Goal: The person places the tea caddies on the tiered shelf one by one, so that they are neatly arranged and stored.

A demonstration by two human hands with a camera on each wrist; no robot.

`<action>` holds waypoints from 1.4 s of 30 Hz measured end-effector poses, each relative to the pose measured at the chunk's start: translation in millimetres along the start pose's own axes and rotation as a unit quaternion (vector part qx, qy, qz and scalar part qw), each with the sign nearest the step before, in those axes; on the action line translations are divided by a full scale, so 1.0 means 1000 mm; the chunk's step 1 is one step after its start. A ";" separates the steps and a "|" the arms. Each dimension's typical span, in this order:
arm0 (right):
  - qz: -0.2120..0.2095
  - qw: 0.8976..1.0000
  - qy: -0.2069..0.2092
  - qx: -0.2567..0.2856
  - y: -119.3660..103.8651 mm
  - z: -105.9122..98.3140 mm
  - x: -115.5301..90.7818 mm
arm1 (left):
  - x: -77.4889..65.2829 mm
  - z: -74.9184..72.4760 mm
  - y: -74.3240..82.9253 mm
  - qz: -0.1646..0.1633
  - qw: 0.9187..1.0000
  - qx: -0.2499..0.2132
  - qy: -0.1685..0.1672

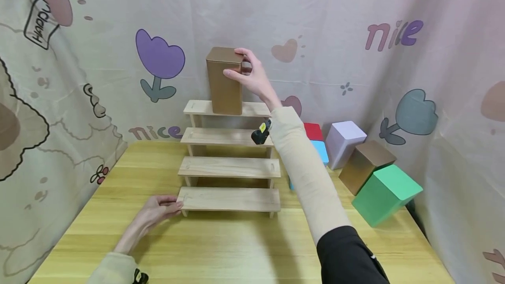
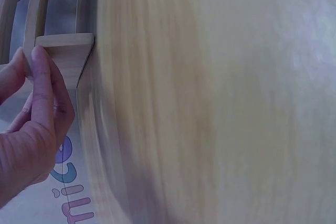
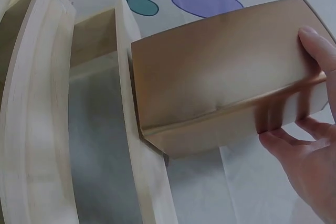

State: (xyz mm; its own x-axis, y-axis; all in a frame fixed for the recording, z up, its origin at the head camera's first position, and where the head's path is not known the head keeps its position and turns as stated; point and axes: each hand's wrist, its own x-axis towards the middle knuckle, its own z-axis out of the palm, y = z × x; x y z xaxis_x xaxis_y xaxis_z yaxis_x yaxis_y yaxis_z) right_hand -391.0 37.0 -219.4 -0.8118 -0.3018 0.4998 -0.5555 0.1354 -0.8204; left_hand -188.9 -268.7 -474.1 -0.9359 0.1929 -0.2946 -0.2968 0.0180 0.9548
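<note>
A tall gold-brown box [image 1: 225, 86] stands upright on the top board of a stepped wooden display stand [image 1: 229, 198]. My right hand [image 1: 254, 76] grips the upper right side of this box, thumb on the front and fingers along the side. In the right wrist view, the lower end of the box [image 3: 215, 72] meets the top board, close to its edge. Down at the front left, my left hand [image 1: 155, 211] pinches the end of the lowest board. The left wrist view has thumb and fingertips on that board's corner [image 2: 65, 40].
To the right of the stand are a green box [image 1: 386, 194], a brown box [image 1: 367, 165] and a pale lilac box [image 1: 345, 143]. Red [image 1: 313, 131] and blue [image 1: 320, 150] boxes are partly hidden behind my right forearm. A patterned curtain [image 1: 236, 21] hangs behind the wooden table [image 1: 221, 249].
</note>
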 end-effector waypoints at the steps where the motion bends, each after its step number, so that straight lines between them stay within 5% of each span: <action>1: 0.004 1.000 -0.002 0.005 0.000 0.002 0.001 | -0.001 0.000 0.000 -0.002 1.000 0.001 0.003; 18: -0.008 1.000 0.010 -0.007 0.006 0.028 0.009 | -0.002 -0.002 0.005 -0.001 1.000 -0.001 0.002; 26: -0.036 0.997 0.005 -0.074 0.017 0.027 0.004 | -0.003 -0.001 0.002 0.001 1.000 -0.002 0.002; 42: -0.036 0.996 0.005 -0.086 0.021 0.033 0.004 | -0.003 0.000 0.002 -0.003 1.000 0.001 0.007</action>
State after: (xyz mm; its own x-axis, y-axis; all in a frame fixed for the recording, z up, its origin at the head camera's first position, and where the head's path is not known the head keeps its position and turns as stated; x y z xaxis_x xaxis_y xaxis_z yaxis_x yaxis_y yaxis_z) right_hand -400.4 7.9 -244.0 -0.7706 -0.3076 0.5582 -0.6335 0.2734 -0.7238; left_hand -187.0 -269.4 -471.7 -0.9363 0.1800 -0.3016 -0.3028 0.0214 0.9528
